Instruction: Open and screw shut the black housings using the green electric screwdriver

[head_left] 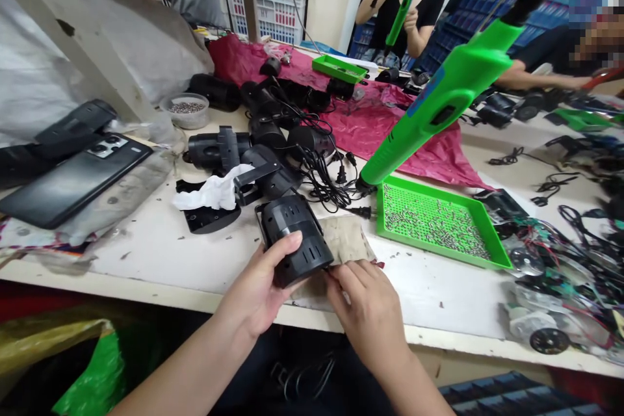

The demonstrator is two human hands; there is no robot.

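Bench: white worktop (156, 260), strewn with parts; its near edge runs across just in front of the person.
Left grip (260, 289): closed around the black slotted housing (298, 244), thumb on the slotted upper face, the other fingers largely hidden beneath.
Housing place: held above the bench's near edge, between the two hands, tilted.
Housing axis: appears to run from the bench's middle back toward the near edge, leaning a little right; the foreshortening leaves this uncertain.
Right grip (368, 302): fingers bunched narrow at the housing's near right rim; cannot tell whether they pinch a small part.
Key relation: the housing lies away and to the left of the right fingertips, its rim right at them; the left hand is nearer, with the body in its palm.
Under and behind: a beige scrap (348, 239) on the bench, just beyond the right hand.
Toward the right: green screw tray (443, 257), well apart from the near edge; green electric screwdriver (433, 107) slants above it, tip near its far left corner.
Toward the far side: tangled black cables (324, 182), then magenta plastic sheet (361, 120).
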